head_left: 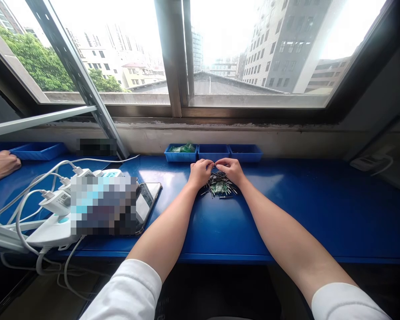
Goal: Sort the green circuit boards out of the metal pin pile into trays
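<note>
Both hands meet over a loose pile of thin dark rods with shiny ends on the blue tabletop. My left hand has its thumb and forefinger pinched together at the pile's far left side. Facing it, my right hand pinches likewise, its fingertips almost touching the left ones. Whatever small thing lies between the fingertips is too small to name. A green patch, perhaps bagged parts, shows among the rods. Just beyond the hands stand three blue bins: the left bin contains green bagged items, beside a middle bin and a right bin.
Left of my arm, a phone lies near a white power strip with plugged-in chargers and looping cables. A metal shelf post rises there. At far left another person's hand rests by a blue tray. A window is behind the table.
</note>
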Motion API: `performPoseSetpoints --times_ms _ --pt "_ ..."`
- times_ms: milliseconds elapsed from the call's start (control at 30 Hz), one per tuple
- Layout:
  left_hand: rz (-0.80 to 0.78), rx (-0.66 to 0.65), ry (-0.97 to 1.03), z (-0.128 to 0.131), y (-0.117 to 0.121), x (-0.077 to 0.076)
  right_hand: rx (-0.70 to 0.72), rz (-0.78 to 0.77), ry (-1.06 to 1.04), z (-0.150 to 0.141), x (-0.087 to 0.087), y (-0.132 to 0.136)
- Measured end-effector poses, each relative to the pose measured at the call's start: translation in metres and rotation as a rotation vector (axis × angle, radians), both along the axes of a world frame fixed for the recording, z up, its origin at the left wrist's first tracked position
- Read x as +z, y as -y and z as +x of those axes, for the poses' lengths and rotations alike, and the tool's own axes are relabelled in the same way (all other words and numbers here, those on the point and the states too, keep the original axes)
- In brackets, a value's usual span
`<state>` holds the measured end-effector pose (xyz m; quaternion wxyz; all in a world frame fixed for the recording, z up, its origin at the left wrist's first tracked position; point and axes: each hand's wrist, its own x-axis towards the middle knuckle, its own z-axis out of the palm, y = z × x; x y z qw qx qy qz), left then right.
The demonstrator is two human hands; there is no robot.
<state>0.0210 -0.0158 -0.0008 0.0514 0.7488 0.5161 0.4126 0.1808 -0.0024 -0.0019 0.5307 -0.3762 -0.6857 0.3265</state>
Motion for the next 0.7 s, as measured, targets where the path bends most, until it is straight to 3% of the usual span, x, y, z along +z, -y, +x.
performPoseSetpoints --times_ms 367,500,600,700 --pt "-0.007 0.011 0.004 0.0002 0.0003 -0.0001 0.061 -0.001 -0.042 0.0017 0.0012 0.0007" --pt "-0.027 0.060 0.003 0.0004 -0.0006 -0.0002 -0.147 0.096 0.121 0.0017 -0.0008 -0.0017" --pt "-0.070 0.114 -0.028 0.0002 -0.0012 -0.0006 -0.349 0.206 0.374 0.0008 -0.0021 -0.0021" --pt "-0.139 0.182 -0.095 -0.0001 -0.0024 -0.0021 -0.452 0.206 0.612 -0.0006 -0.0023 -0.0008"
